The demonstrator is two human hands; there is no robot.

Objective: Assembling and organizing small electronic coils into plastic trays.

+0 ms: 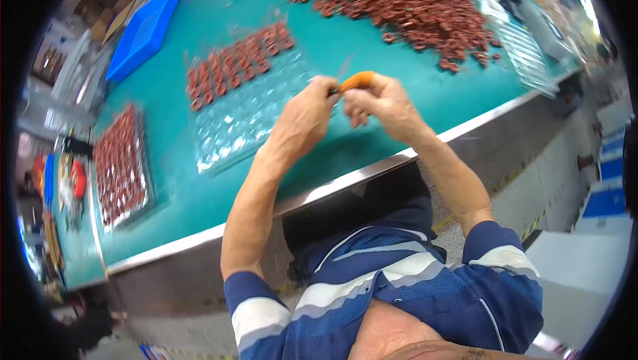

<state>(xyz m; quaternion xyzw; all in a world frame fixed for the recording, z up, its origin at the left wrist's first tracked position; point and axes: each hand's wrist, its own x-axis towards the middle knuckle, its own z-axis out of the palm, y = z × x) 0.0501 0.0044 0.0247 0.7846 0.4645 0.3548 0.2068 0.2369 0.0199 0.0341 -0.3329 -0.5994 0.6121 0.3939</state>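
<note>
Red ring parts [412,11]: steady the small tool work

They lie loose in a heap at the far right of the table [179,194], and stand in rows on the far side of the clear tray [242,131] to your left; a second tray [123,167], nearer the table's left end, is filled with them. Your right hand [391,104] is closed round an orange-handled tool [359,80], its dark tip at the fingers of your left hand [302,114]. Those fingers are bunched together, but blur hides whether they pinch a part.

To do this well, keep your left fingertips back from the tool's tip, steady your forearms, and squeeze lightly: pieces this small would likely twist or slip under force. Work a little away from the tray, so that nothing drops into its pockets.

Your table is green with a pale metal edge. It carries a blue bin [146,31] at the far left and ribbed clear trays [528,58] at the right. Behind you, the room's grey floor [558,177] bears yellow-and-black tape [530,229].
</note>
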